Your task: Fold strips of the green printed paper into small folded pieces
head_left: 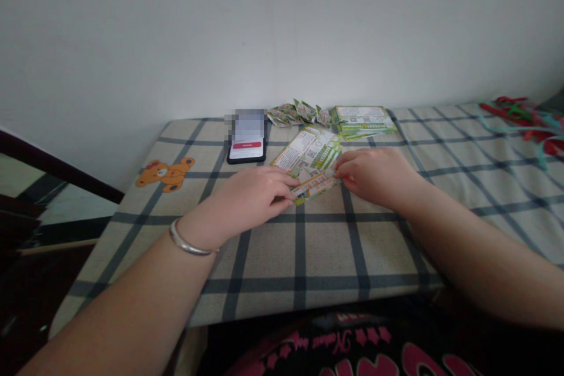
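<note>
A green-and-white printed card sheet (304, 153) with QR codes lies slanted on the checked tablecloth. Its near part is a folded strip with orange edging. At the left end of that strip, my left hand (258, 191), with a silver bangle at the wrist, pinches the edge between thumb and fingers. My right hand (372, 176) closes on the strip's right end, with its fingertips bent together. Just beyond the sheet lies a row of small folded green-and-white pieces (299, 113). A stack of similar printed sheets (363, 120) rests behind my right hand.
A phone (247, 150) with a lit screen lies behind my left hand. To the left, a flat bear figure (165, 175) is on the tablecloth (247, 258). Red, green and pale blue ribbons (524, 123) are heaped at far right. A white wall (282, 29) borders the table's back.
</note>
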Demonstrator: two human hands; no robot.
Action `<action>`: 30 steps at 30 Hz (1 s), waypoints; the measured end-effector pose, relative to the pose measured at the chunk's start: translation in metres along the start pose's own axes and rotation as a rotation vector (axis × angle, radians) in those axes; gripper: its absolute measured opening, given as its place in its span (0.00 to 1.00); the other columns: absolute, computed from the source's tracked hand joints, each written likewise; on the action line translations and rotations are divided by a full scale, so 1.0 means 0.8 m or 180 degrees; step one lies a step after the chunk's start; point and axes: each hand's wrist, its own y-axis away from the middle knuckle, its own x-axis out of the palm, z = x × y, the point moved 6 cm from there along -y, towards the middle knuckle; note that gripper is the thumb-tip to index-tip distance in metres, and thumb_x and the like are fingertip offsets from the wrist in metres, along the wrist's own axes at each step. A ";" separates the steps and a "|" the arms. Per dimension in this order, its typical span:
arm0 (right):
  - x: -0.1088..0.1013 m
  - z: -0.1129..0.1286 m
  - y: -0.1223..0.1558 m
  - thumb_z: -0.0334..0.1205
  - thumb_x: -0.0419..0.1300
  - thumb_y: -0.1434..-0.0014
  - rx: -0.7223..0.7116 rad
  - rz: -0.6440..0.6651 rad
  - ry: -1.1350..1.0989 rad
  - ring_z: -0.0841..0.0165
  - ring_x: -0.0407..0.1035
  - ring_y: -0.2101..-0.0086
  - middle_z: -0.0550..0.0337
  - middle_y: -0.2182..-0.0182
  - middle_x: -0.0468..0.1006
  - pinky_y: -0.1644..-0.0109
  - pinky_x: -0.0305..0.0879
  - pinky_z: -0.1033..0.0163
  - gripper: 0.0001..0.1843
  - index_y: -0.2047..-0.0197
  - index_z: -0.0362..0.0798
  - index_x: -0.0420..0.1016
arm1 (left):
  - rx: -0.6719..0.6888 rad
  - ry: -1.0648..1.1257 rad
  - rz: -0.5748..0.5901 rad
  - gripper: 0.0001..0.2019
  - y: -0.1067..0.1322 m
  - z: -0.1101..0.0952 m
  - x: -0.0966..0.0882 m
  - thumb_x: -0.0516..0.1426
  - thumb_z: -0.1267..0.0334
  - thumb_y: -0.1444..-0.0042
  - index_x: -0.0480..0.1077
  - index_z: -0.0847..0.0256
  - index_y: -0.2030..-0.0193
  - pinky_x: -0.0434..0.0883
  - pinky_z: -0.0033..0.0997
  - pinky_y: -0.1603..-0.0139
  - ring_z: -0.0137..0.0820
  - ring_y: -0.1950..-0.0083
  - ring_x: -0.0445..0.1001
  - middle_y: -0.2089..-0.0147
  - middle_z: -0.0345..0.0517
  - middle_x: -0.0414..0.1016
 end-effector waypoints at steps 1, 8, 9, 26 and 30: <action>0.000 -0.002 0.000 0.34 0.54 0.41 0.0001 0.0003 -0.0006 0.63 0.75 0.64 0.58 0.59 0.82 0.70 0.57 0.62 0.13 0.62 0.51 0.82 | -0.0010 0.0016 -0.0001 0.09 0.000 0.000 0.000 0.56 0.66 0.39 0.79 0.56 0.62 0.70 0.43 0.41 0.36 0.43 0.73 0.46 0.40 0.78; 0.002 -0.009 -0.004 0.34 0.55 0.44 -0.0084 0.0009 -0.0162 0.63 0.74 0.63 0.59 0.60 0.82 0.62 0.60 0.59 0.14 0.62 0.51 0.82 | -0.0069 0.0139 -0.0125 0.08 -0.001 0.002 -0.001 0.57 0.66 0.40 0.79 0.58 0.64 0.70 0.43 0.41 0.36 0.45 0.74 0.48 0.44 0.79; 0.003 -0.010 -0.005 0.34 0.54 0.44 -0.0042 0.0012 -0.0222 0.64 0.74 0.64 0.59 0.60 0.81 0.62 0.60 0.60 0.14 0.62 0.51 0.81 | -0.0086 0.0133 -0.0128 0.08 -0.001 0.002 -0.001 0.57 0.67 0.41 0.79 0.59 0.66 0.70 0.43 0.41 0.36 0.45 0.74 0.48 0.44 0.79; 0.015 -0.006 -0.012 0.45 0.58 0.40 0.0100 -0.0498 -0.1097 0.62 0.70 0.60 0.53 0.63 0.76 0.55 0.63 0.60 0.11 0.62 0.45 0.75 | -0.0441 -0.0125 -0.0284 0.08 -0.002 0.002 0.006 0.54 0.63 0.38 0.71 0.60 0.55 0.71 0.39 0.50 0.37 0.52 0.73 0.54 0.47 0.76; 0.019 0.000 -0.015 0.40 0.62 0.43 -0.0072 -0.0614 -0.1403 0.61 0.69 0.56 0.53 0.61 0.77 0.49 0.63 0.57 0.08 0.62 0.45 0.75 | -0.0494 -0.0119 -0.0329 0.16 -0.001 0.004 0.011 0.54 0.62 0.37 0.66 0.60 0.44 0.70 0.41 0.45 0.38 0.45 0.70 0.46 0.50 0.71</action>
